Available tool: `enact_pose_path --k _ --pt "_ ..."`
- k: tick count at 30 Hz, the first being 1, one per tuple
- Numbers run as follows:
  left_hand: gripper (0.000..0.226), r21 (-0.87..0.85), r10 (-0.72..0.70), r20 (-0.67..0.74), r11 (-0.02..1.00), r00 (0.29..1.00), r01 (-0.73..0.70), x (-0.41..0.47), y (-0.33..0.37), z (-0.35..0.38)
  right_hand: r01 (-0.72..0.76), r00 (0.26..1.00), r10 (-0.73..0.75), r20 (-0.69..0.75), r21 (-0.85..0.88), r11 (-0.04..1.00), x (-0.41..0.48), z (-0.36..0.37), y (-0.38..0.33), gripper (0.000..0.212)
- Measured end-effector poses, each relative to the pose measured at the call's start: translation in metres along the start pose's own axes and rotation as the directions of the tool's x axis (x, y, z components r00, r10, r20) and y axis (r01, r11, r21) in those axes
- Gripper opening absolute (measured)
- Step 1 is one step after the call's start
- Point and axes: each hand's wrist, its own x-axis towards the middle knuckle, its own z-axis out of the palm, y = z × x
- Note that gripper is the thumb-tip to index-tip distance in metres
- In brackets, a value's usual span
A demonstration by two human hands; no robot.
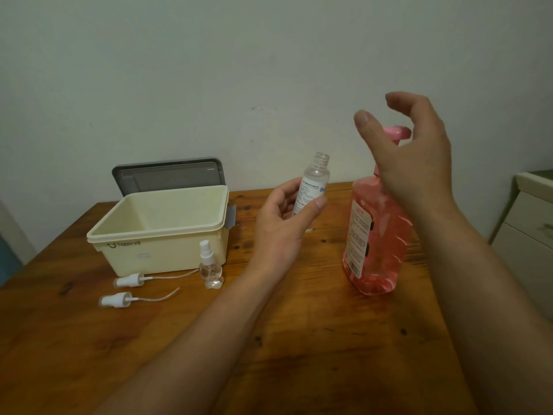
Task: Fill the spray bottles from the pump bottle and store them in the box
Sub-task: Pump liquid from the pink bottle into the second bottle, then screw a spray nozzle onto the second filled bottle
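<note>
Gripping an uncapped spray bottle [314,181] mouth up, the left hand [284,226] hangs over the strip of table [299,339] between the open cream box [161,235] and the pink pump bottle [377,235], which stands near the table's right edge. The right hand [416,163] hovers at the pump head, fingers loosely curled, holding nothing. Two loose spray heads [128,280] lie by the box's front, and a small capped bottle [211,269] stands there too.

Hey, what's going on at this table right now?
A person is filling spray bottles. Their left hand holds a clear bottle with its top off, mouth up, beside the pink pump bottle. The right hand hovers at the pump head, fingers loosely curled, holding nothing. The cream box sits open. In front of it stands a small capped spray bottle, and two loose spray heads lie on the wooden table.
</note>
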Motion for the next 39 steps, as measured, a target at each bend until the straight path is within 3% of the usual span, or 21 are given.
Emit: enact_pose_path --k 9,11,17,22,26,30,39 --pt "0.037 0.001 0.002 -0.051 1.000 0.999 -0.002 -0.004 -0.004 -0.015 0.379 0.924 -0.380 -0.030 -0.038 0.925 -0.033 0.028 -0.015 0.026" --pt "0.041 -0.001 0.003 -0.054 1.000 0.999 -0.004 -0.006 -0.004 -0.018 0.399 0.917 -0.399 -0.003 -0.036 0.916 -0.037 0.032 -0.018 0.025" --pt "0.035 0.002 -0.008 -0.061 1.000 0.998 0.009 -0.014 -0.008 -0.030 0.251 0.958 -0.261 0.122 0.091 0.964 -0.061 0.047 -0.022 0.032" --pt "0.044 -0.002 -0.039 -0.106 0.999 0.994 0.039 -0.022 -0.017 -0.043 0.027 0.975 -0.064 0.211 0.177 0.984 -0.086 0.065 -0.007 0.041" --pt "0.040 -0.022 -0.066 -0.121 0.998 0.990 0.064 -0.030 -0.022 -0.052 -0.115 0.942 0.044 0.333 0.197 0.974 -0.101 0.074 -0.001 0.050" --pt "0.033 -0.022 -0.102 -0.140 0.995 0.985 0.100 -0.040 -0.032 -0.061 -0.266 0.861 0.136 0.491 0.206 0.942 -0.113 0.083 0.000 0.056" --pt "0.035 -0.104 -0.199 -0.122 0.977 0.972 0.187 -0.059 -0.041 -0.077 -0.357 0.786 0.196 0.587 0.171 0.919 -0.139 0.096 0.002 0.031"
